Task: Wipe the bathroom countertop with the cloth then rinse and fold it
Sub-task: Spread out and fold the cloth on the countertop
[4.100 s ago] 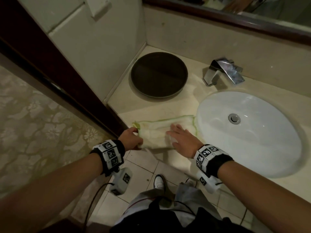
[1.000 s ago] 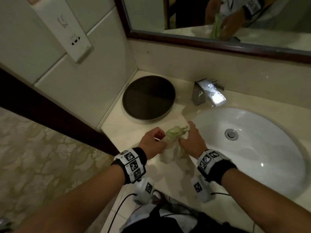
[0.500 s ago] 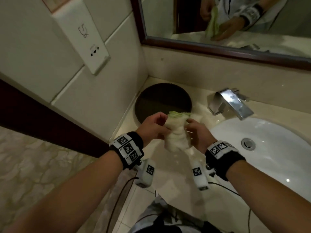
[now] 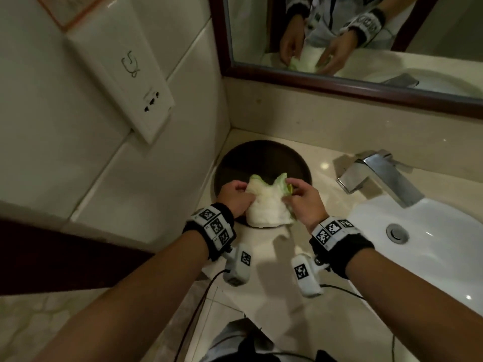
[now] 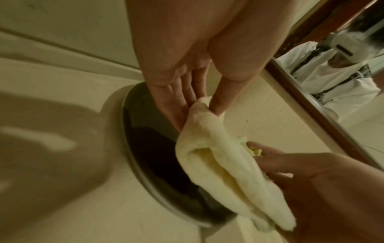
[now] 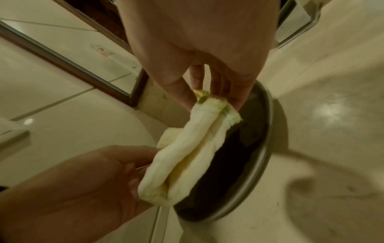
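Pale cream terry cloth with a green-stitched edge (image 4: 266,202), bunched into soft lengthwise folds, hangs at the centre of the head view, held up off the beige stone countertop (image 4: 264,259) and in front of the round dark brown tray (image 4: 264,159); held aloft like this it looks gathered for folding or carrying towards the white oval basin (image 4: 428,246) at right. The left hand (image 4: 236,195) pinches its left upper corner between thumb and curled fingers (image 5: 188,98); the right hand (image 4: 304,202) nips the green-trimmed corner, so the cloth spans both sets of fingertips.
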